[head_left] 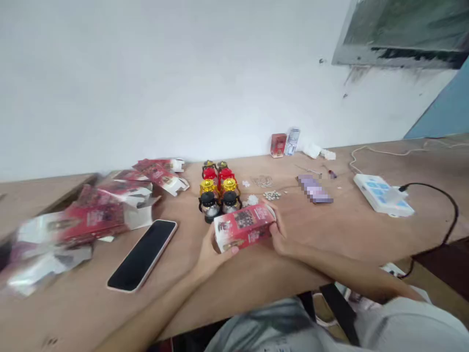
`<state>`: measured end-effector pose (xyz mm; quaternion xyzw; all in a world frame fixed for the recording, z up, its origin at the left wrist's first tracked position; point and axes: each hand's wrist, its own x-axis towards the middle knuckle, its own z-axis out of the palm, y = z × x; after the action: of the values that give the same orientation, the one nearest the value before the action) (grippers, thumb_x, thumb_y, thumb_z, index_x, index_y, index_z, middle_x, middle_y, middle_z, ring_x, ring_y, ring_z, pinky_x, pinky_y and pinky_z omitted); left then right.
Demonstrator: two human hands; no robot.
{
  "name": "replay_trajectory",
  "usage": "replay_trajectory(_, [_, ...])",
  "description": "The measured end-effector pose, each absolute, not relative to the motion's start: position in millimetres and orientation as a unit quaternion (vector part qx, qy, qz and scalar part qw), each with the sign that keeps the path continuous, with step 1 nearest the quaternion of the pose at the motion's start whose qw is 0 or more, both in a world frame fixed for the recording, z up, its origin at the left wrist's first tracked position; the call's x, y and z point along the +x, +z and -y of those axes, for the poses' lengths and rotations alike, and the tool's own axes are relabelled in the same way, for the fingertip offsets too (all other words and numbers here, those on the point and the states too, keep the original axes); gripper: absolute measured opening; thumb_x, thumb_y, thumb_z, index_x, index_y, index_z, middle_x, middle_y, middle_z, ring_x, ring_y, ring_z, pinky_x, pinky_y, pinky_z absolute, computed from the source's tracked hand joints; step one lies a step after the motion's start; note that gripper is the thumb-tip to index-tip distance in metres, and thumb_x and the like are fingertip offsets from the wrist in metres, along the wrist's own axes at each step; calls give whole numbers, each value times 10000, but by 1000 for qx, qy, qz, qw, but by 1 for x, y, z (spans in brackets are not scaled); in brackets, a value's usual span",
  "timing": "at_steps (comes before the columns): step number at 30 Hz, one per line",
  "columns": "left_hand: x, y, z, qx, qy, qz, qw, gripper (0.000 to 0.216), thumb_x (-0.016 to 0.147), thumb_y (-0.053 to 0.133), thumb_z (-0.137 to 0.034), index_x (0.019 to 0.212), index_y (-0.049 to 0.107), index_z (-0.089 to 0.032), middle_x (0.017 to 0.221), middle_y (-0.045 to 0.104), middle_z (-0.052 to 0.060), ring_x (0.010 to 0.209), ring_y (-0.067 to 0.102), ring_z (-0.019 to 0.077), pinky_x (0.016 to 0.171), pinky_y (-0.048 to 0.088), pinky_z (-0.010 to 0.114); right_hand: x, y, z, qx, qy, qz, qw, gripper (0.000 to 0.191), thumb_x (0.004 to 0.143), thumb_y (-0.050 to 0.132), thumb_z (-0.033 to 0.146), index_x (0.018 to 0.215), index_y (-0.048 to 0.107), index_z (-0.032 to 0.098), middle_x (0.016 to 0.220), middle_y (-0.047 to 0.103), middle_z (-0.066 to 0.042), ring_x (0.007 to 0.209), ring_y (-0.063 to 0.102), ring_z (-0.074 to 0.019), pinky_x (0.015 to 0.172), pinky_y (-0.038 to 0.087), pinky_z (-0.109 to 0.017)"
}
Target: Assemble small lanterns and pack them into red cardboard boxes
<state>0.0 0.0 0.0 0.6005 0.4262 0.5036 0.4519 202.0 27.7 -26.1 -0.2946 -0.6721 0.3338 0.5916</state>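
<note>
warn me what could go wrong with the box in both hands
The red box, gripped by the left hand and right hand, is close to the front black lanterns and might topple one. The small loose pieces just beyond the right hand could scatter if brushed. The phone near the left forearm might get nudged.

Red with pale print is recorded on the box (pixel 246 226). The lanterns (pixel 226 179) are topped in black, gold, red and bronze. A black face and pink rim are noted on the phone (pixel 142 256).
</note>
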Motion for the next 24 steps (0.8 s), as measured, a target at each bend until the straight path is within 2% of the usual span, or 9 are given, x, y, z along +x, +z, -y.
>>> replay_trajectory(7, [-1, 2, -2, 587, 529, -442, 425, 574, 530, 767, -340, 1018, 519, -165, 1033, 655, 91, 953, 628, 265, 844, 511, 385, 201, -22, -37, -281, 416, 628, 594, 634, 825, 374, 670, 1332, 421, 293, 1406, 438, -42, 1329, 361, -231, 1111, 282, -409])
replay_trajectory(11, [-1, 1, -2, 580, 545, -447, 409, 600, 511, 786, -341, 1031, 543, -168, 1017, 664, 82, 948, 631, 265, 827, 519, 374, 197, -21, -37, -262, 449, 613, 595, 588, 809, 411, 672, 1269, 496, 316, 1329, 524, -39, 1308, 396, -230, 1117, 269, -415])
replay_trajectory(13, [-4, -4, -4, 569, 554, -447, 412, 615, 497, 799, -346, 1033, 554, -169, 1010, 670, 80, 943, 634, 268, 813, 524, 369, 196, -21, -41, -272, 458, 608, 589, 591, 805, 402, 682, 1246, 519, 308, 1279, 564, -49, 1290, 417, -236, 1101, 295, -418])
replay_trajectory(16, [-12, -15, -9, 530, 581, -441, 433, 532, 519, 792, -389, 957, 588, -166, 955, 687, 67, 882, 648, 251, 786, 529, 347, 199, -20, -49, -317, 464, 567, 602, 632, 838, 294, 686, 1271, 490, 270, 1192, 611, -83, 1221, 486, -244, 1014, 402, -423])
replay_trajectory(18, [-16, -21, -14, 498, 609, -430, 444, 495, 536, 777, -435, 917, 607, -168, 921, 695, 57, 838, 651, 232, 769, 529, 327, 204, -17, -53, -346, 440, 541, 628, 590, 866, 298, 639, 1303, 435, 267, 1166, 612, -87, 1145, 541, -234, 948, 455, -416])
replay_trajectory(20, [-18, -24, -17, 476, 634, -421, 442, 494, 537, 773, -453, 916, 624, -174, 916, 699, 52, 834, 649, 222, 767, 528, 314, 209, -13, -54, -352, 381, 549, 655, 495, 883, 389, 545, 1305, 404, 287, 1192, 582, -75, 1116, 550, -213, 938, 458, -403])
replay_trajectory(22, [-19, -24, -20, 469, 646, -422, 428, 491, 535, 774, -445, 922, 639, -176, 926, 700, 52, 851, 644, 222, 774, 525, 309, 213, -8, -52, -334, 304, 596, 664, 352, 898, 434, 440, 1220, 480, 305, 1226, 537, -57, 1154, 511, -197, 983, 416, -396])
replay_trajectory(24, [-19, -23, -20, 473, 648, -432, 411, 486, 533, 774, -437, 923, 646, -176, 929, 699, 54, 853, 639, 225, 769, 525, 314, 216, -4, -46, -314, 243, 659, 639, 234, 913, 419, 370, 1047, 593, 290, 1247, 484, -46, 1204, 453, -193, 1030, 359, -393])
